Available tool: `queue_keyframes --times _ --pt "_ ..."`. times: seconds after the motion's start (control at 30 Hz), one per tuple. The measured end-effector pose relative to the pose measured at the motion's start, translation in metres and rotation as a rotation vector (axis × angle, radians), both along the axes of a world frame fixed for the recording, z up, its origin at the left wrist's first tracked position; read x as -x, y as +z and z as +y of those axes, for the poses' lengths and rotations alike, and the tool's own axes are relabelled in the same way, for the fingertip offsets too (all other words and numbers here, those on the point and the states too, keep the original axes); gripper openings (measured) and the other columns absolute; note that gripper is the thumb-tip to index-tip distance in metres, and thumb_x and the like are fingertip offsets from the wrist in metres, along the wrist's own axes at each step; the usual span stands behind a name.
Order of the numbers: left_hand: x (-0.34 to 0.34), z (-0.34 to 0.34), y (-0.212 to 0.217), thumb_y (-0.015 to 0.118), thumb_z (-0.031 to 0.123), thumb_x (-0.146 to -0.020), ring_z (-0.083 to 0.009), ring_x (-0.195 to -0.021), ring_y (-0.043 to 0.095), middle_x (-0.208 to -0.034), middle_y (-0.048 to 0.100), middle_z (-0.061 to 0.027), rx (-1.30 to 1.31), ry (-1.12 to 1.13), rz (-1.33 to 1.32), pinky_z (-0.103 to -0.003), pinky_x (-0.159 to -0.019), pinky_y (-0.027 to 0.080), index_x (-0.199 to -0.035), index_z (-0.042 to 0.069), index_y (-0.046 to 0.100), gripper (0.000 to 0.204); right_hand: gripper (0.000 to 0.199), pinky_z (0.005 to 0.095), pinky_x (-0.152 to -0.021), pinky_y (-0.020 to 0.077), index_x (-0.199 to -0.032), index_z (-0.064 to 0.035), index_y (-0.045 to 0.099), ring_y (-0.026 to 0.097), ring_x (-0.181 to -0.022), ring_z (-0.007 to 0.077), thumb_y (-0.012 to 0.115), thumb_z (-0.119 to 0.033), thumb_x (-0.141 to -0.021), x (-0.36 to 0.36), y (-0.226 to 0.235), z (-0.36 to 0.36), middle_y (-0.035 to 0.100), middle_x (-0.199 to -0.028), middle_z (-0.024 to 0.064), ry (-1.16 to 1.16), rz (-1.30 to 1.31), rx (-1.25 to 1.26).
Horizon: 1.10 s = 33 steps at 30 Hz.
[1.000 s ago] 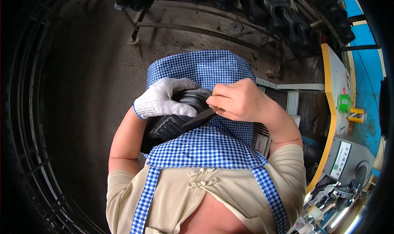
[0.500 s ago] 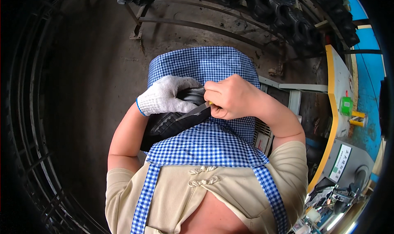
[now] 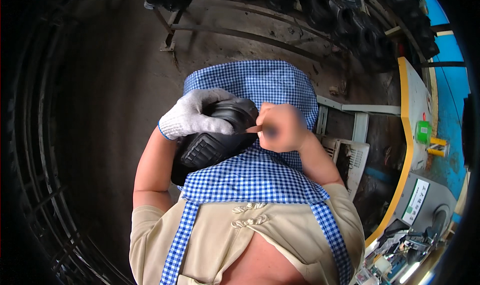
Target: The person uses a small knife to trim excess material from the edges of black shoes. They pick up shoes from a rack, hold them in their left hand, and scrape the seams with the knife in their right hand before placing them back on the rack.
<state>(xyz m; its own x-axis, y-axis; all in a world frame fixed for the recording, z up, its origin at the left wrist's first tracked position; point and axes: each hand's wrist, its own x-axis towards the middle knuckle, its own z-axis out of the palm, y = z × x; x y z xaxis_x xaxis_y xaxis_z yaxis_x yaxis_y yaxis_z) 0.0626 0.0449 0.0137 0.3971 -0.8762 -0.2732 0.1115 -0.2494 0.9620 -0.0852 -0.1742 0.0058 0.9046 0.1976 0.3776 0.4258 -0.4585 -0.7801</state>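
Right hand (image 3: 281,127) now farther right, pinching thin strip (image 3: 252,129); gloved left hand (image 3: 197,114) gripping black shoe (image 3: 212,142) over checked apron (image 3: 250,177).

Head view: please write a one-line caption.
Gloved left hand holds a black shoe while bare right hand works at it.

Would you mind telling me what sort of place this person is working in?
Probably a footwear workshop: a gloved left hand holds a black shoe over a checked apron, with dark boots racked above a stained concrete floor.
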Motion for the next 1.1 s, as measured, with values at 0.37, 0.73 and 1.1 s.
queue_keyframes --times 0.37,0.73,1.1 --pt "-0.082 0.000 0.016 0.065 0.027 -0.093 -0.0217 -0.098 0.066 -0.115 0.065 -0.0116 0.656 0.925 0.311 -0.036 -0.089 0.056 -0.132 0.000 0.053 0.048 0.070 0.0370 -0.103 0.0481 -0.152 -0.0063 0.030 0.053 -0.127 0.0246 0.063 -0.032 -0.096 -0.022 -0.125 0.034 0.047 -0.147 0.0126 0.248 0.953 -1.040" --pt "-0.031 0.038 -0.020 0.059 0.027 -0.097 -0.0240 -0.119 0.056 -0.132 0.055 -0.0119 0.608 0.976 0.284 -0.037 -0.097 0.049 -0.150 0.010 0.033 0.061 0.072 0.0404 -0.111 0.0420 -0.143 -0.0066 0.047 0.053 -0.130 0.0260 0.066 -0.052 -0.090 -0.159 -0.008 0.040 0.055 -0.141 0.0133 0.299 0.784 -1.267" --pt "0.011 0.065 -0.055 0.060 0.011 -0.096 -0.0239 -0.093 0.062 -0.108 0.063 -0.0161 0.527 1.105 0.640 -0.036 -0.082 0.054 -0.133 -0.001 0.042 0.043 0.064 0.0185 -0.036 0.0243 -0.085 -0.0136 0.061 0.037 -0.043 0.0067 0.052 -0.076 -0.086 -0.439 0.128 0.076 0.050 -0.061 -0.0033 0.355 0.592 -1.252"
